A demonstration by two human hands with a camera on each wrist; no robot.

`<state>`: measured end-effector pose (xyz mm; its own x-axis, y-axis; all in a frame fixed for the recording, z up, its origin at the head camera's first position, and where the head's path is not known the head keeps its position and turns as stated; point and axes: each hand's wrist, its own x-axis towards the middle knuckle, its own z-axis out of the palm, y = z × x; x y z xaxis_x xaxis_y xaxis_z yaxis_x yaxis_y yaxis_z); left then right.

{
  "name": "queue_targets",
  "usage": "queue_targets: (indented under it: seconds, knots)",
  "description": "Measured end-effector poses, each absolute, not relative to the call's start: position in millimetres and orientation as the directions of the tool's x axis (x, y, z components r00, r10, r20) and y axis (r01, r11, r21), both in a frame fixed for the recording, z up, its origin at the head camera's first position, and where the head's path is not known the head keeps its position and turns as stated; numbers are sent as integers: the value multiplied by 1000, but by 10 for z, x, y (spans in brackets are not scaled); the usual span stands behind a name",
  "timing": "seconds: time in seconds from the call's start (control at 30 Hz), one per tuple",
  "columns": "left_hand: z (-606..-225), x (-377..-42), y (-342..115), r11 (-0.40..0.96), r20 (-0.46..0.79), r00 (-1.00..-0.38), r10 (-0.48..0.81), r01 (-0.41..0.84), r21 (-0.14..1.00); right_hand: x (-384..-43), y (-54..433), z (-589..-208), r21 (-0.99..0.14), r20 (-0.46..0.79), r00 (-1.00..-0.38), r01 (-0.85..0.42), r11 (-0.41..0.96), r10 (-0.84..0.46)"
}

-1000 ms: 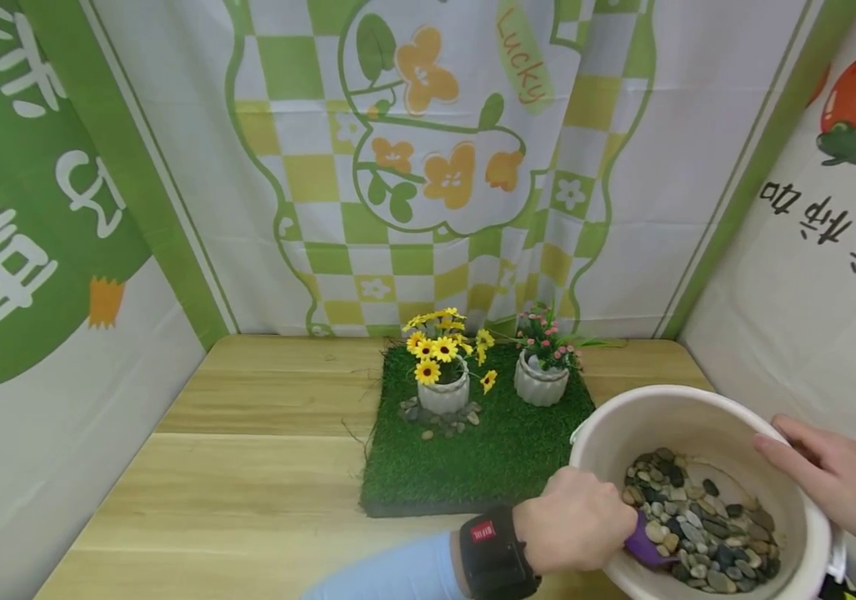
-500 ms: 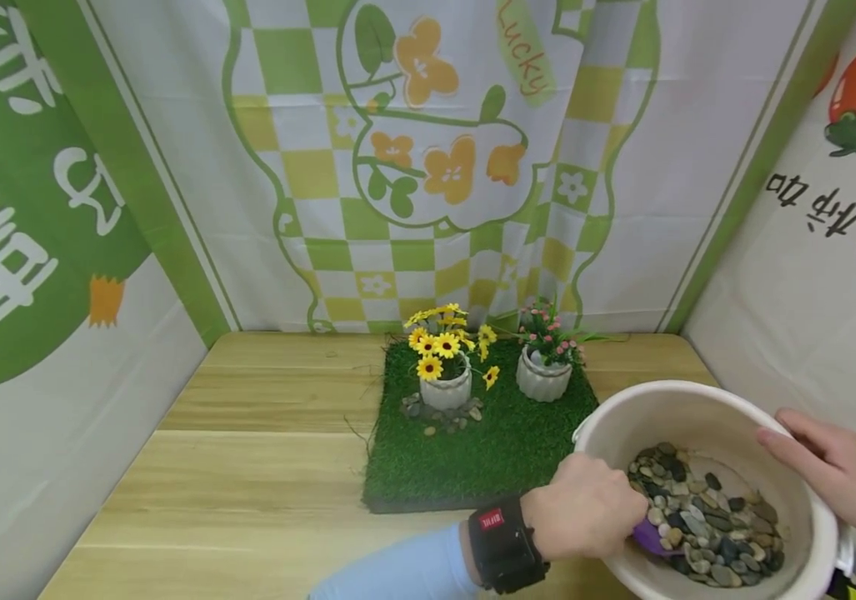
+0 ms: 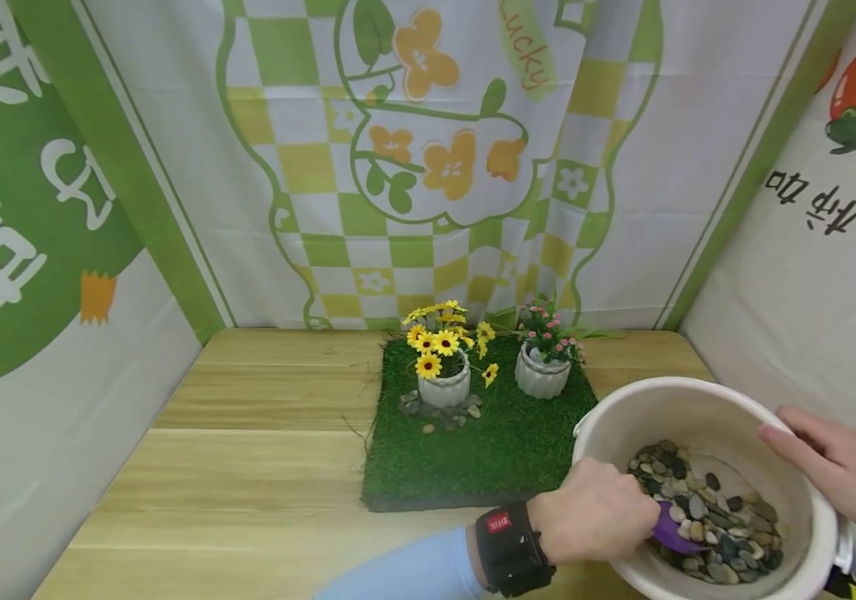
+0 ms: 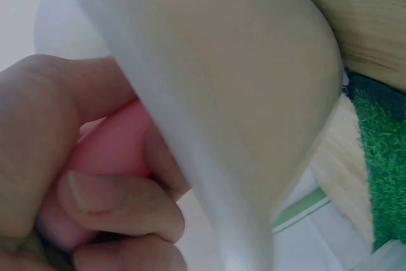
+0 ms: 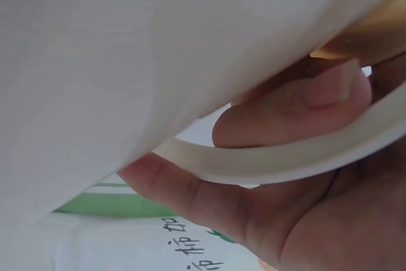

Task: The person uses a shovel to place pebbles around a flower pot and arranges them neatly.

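Observation:
My left hand [image 3: 596, 512] reaches over the near-left rim of a white bucket [image 3: 698, 396]. It grips the pink handle [image 4: 114, 144] of a small shovel, fingers curled round it. The shovel's purple blade [image 3: 673, 533] is down among the pebbles [image 3: 728, 525] in the bucket, with several light stones on it. The bucket is tilted, its mouth facing me. On the right side my right hand [image 3: 840, 462] holds the bucket; in the right wrist view the fingers [image 5: 298, 106] and thumb lie on either side of a white curved band [image 5: 273, 164].
Left of the bucket lies a square of artificial turf [image 3: 465, 467] on the wooden table [image 3: 232, 467]. On it stand a pot of yellow flowers [image 3: 445, 387], ringed by pebbles at its base, and a pot of pink flowers [image 3: 543, 372]. Printed cloth [image 3: 443, 192] encloses the table.
My left hand has moved right, pushing the purple blade further into the pebbles, and more of the blade shows. The right hand keeps its hold on the bucket.

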<state>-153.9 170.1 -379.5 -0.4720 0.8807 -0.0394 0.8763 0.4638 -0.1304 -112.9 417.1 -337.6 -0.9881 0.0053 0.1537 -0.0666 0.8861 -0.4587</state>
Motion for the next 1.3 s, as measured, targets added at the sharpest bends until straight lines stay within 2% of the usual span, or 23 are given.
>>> queue_targets:
  seconds: [0.23,0.47,0.73,1.0,1.13,1.3]
  knots:
    - [-3826,-1554,1709,424,-22,-431,902,895,-142,-1163,4168,-3385,-470,151,-989,-73,880,-1]
    - [-3857,-1571,1682,441,-1,-446,895,885,-152,-1175,4163,-3369,-449,136,-991,-64,891,-2]
    - [-3834,-1598,1677,384,-13,-397,918,893,-235,-1176,4186,-3364,-466,132,-991,-71,882,-10]
    - [-3825,-1621,1689,374,1,-384,923,900,-225,-1136,4240,-3325,-471,171,-985,-98,877,-19]
    - [-3767,-1584,1664,376,-18,-390,920,897,-232,-1154,4232,-3345,-482,155,-987,-116,868,-46]
    - [-3678,-1574,1543,432,14,-442,897,870,-238,-1146,4263,-3368,-564,142,-988,-132,815,-62]
